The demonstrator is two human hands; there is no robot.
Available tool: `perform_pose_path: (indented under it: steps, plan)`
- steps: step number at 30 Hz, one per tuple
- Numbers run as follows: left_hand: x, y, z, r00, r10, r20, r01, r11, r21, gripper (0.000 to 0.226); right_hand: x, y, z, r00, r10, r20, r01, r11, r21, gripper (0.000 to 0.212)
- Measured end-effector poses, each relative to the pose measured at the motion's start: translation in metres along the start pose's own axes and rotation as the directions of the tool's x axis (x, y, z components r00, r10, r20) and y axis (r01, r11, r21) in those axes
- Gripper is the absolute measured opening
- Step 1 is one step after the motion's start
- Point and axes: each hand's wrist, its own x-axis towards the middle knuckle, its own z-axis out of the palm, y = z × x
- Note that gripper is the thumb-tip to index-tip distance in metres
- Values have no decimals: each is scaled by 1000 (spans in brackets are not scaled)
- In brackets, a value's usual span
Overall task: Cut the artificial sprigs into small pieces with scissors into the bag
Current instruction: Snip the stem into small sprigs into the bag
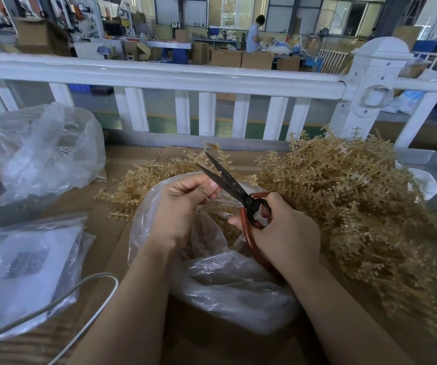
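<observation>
Two hands: left hand (183,206) pinched a sprig (213,151); right hand (286,233) gripped the scissors (228,180).
Handling: sprig judged light, springy; best held near its stem, above the bag (212,272).

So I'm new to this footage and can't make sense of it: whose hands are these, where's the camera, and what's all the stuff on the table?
There is no machine here: a person wears a camera on the head, looking down at their own hands. The right hand grips red-handled scissors, blades open. The left hand pinches a tan artificial sprig between the fingers, above an open clear plastic bag that holds cut bits. A big pile of sprigs lies to the right on the cardboard-covered table. More plastic bags lie left, before a white fence.
</observation>
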Motion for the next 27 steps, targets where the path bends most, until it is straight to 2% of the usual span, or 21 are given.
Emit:
perform_pose_path:
  steps: [4,12,17,20,24,27]
  plan:
    - [2,-1,0,1000,6,18,-6,1000,4,12,0,-4,-3,997,-6,-77,7,1000,5,56]
    - [2,-2,-1,999,-7,33,8,999,-42,12,0,-3,-3,996,-14,-92,15,1000,11,53]
    - [2,-1,-1,995,-79,53,87,982,-167,11,1,-3,-3,994,-26,-106,28,999,19,55]
    - [2,0,-2,988,-148,36,152,938,-311,12,1,-2,-2,994,-28,-106,29,1000,11,56]
    - [4,-1,-5,984,-176,3,167,924,-345,20,1,0,-1,994,-36,-100,38,999,15,60]
    - [4,0,-6,981,-192,1,181,921,-345,29,2,1,0,997,-39,-72,41,999,36,76]
